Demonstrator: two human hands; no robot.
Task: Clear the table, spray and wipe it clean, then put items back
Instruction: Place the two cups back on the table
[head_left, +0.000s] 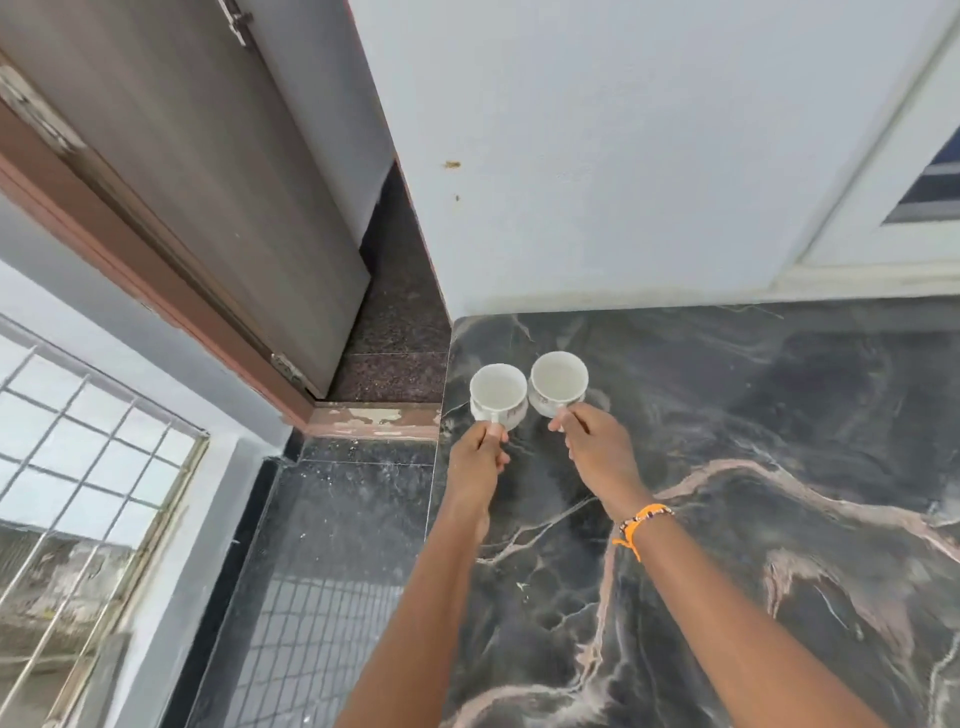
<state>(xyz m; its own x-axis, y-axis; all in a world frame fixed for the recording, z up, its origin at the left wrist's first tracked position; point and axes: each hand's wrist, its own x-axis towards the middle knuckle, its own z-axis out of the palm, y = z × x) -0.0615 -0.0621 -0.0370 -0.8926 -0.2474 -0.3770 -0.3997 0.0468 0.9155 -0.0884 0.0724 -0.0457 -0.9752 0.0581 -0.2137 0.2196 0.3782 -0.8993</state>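
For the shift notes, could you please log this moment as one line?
left hand: holds left cup | right hand: holds right cup | cups: far-left table corner, contact unclear

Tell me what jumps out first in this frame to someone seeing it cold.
Two white cups side by side at the far left corner of the dark marble table: the left hand grips the left cup by its handle, the right hand the right cup. An orange bracelet rings the right wrist; a brown door stands behind.
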